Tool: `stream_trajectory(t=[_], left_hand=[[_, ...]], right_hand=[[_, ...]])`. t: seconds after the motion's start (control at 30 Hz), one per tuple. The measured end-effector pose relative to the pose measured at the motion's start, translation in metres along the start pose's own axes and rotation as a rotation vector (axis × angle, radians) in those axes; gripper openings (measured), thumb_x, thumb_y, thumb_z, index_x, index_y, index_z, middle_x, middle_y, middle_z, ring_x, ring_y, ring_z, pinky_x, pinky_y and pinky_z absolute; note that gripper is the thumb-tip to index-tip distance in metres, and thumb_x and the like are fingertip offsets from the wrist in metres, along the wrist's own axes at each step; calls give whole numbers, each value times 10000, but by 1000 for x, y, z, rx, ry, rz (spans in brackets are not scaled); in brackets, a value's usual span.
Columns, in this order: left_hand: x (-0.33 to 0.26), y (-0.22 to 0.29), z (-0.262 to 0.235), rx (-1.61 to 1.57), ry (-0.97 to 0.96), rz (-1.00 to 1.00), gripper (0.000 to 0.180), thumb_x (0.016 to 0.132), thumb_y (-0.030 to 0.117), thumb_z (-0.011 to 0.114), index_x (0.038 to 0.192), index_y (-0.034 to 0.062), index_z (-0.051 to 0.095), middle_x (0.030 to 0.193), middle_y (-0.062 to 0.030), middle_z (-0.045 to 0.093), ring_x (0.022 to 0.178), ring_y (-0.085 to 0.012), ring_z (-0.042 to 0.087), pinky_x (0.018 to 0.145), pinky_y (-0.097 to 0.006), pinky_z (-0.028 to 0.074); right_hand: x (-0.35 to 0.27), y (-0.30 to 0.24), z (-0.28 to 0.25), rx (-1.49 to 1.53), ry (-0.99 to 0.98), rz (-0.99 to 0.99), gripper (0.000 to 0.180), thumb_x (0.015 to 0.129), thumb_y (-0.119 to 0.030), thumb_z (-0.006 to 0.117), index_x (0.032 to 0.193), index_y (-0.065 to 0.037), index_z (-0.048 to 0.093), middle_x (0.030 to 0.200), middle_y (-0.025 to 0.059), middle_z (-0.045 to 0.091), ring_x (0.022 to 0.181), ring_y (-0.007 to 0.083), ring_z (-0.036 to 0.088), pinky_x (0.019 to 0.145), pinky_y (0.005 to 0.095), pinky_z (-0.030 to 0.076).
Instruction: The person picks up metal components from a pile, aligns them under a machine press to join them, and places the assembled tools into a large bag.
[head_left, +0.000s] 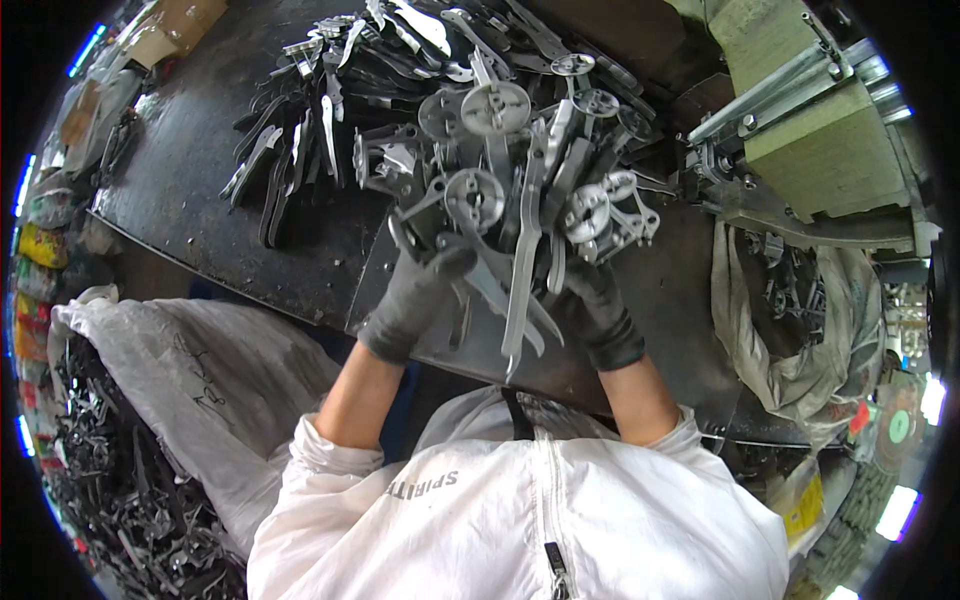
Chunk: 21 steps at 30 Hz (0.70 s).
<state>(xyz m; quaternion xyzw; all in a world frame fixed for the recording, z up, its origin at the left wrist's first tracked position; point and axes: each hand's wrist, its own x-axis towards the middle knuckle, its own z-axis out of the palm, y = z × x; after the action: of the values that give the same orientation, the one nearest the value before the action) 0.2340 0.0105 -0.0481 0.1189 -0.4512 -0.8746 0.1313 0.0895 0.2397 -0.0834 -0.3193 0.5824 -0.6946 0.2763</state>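
Note:
Between my two gloved hands is a loose bunch of grey metal lever parts (530, 215). They have long curved arms and round, holed disc ends, and the arms point in various directions. My left hand (415, 295), in a dark grey glove, is closed around the bunch from its left side, thumb on top. On the other side my right hand (600, 310) grips the bunch low, its fingers partly hidden by the parts. Several arms hang down between my hands toward the table edge. Behind the bunch spreads a pile of similar metal levers (335, 110) on the dark metal table (200, 200).
A pale green machine (820, 130) with a metal slide stands at the right. Below it hangs an open sack (745, 335) with metal parts inside. To the left, a large grey-white sack (220, 380) lies beside many dark metal parts (130, 490). Cardboard (170, 35) sits at the far left.

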Motion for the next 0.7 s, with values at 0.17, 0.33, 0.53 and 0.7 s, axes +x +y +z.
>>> stream_trajectory(t=[0.17, 0.33, 0.53, 0.7], left_hand=[[-52, -61, -47, 953, 92, 326, 307, 773, 120, 774, 1076, 155, 739, 1117, -25, 710, 1115, -239, 678, 1182, -552, 322], [-73, -36, -21, 674, -80, 166, 334, 748, 139, 790, 1079, 148, 740, 1175, -40, 720, 1109, -256, 684, 1177, -572, 321], [-93, 33, 59, 208, 44, -105, 301, 926, -12, 666, 1212, 62, 611, 1090, -23, 648, 1019, -112, 615, 865, -280, 533], [-74, 3, 81, 149, -114, 199, 702, 855, 44, 792, 1491, 30, 494, 1325, -19, 606, 1178, -98, 522, 1022, -284, 454]], right_hand=[[-35, -11, 3, 271, -32, 282, 686, 814, -157, 853, 1428, -120, 548, 1295, -11, 626, 1168, 124, 594, 991, 331, 505], [-54, -39, 3, -34, -134, 186, 563, 847, -126, 796, 1367, -110, 580, 1275, 9, 642, 1162, 159, 612, 991, 341, 516], [-103, -34, -1, 916, 35, 294, 506, 1019, -277, 663, 1429, -10, 534, 1435, 171, 559, 1261, 271, 584, 1024, 421, 518], [-122, -68, -38, -71, -223, 49, 406, 1018, -269, 655, 1329, -15, 595, 1284, 164, 634, 1126, 272, 636, 941, 402, 539]])
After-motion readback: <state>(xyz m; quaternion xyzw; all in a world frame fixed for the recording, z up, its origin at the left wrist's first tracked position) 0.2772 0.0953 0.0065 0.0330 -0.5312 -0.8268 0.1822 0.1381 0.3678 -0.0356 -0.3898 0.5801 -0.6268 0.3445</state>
